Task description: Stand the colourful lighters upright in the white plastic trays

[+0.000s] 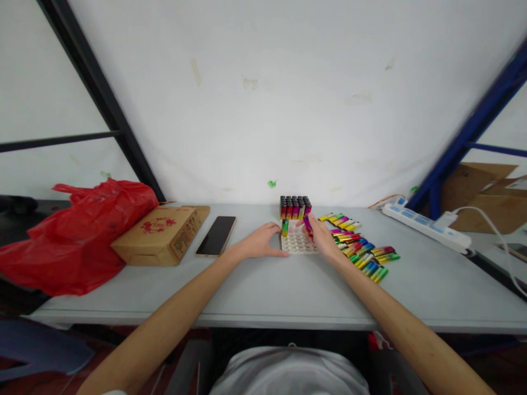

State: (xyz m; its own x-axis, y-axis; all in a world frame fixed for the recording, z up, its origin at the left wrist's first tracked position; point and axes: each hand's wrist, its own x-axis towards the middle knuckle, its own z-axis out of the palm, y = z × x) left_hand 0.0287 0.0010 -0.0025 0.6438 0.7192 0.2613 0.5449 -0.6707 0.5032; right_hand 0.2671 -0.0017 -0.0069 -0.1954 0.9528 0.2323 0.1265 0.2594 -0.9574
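A white tray with rows of round holes [295,244] lies on the table in front of me. My left hand [263,240] grips its left side, thumb at the near corner and fingers at the far one. Beside those fingertips a green lighter [285,227] stands upright in the tray. Between the fingers of my right hand [322,237] is a purple lighter [307,224], held tilted over the tray's right part. Just behind the tray stands a tight block of upright lighters [295,207] with black tops. Many loose coloured lighters [362,252] lie to the right of my right hand.
Left of the tray lie a dark-screened phone [217,236], a brown cardboard box [158,233] and a red plastic bag [82,236]. A white power strip [426,226] with a plugged-in cable runs along the right. Behind the table [263,296] rises a white wall [263,109].
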